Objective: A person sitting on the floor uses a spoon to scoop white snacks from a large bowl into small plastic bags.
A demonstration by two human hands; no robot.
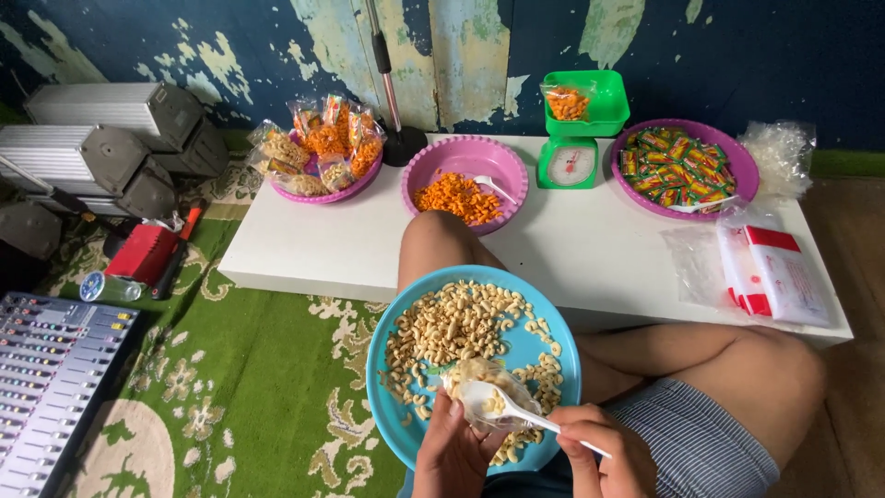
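A blue plate (539, 343) of pale puffed snacks (456, 325) rests on my lap. My left hand (449, 456) holds a small clear bag (484, 378) partly filled with the snacks, just above the plate's near side. My right hand (604, 454) grips a white plastic spoon (502, 408) whose bowl carries a few snacks and rests at the bag's mouth.
A low white table (590, 249) stands beyond my knee. On it are a pink bowl of orange snacks (461, 196), a pink tray of packed bags (318, 148), a green scale (576, 124), a purple tray of candies (678, 166) and packs of bags (774, 272). A mixer console (51, 378) lies at the left.
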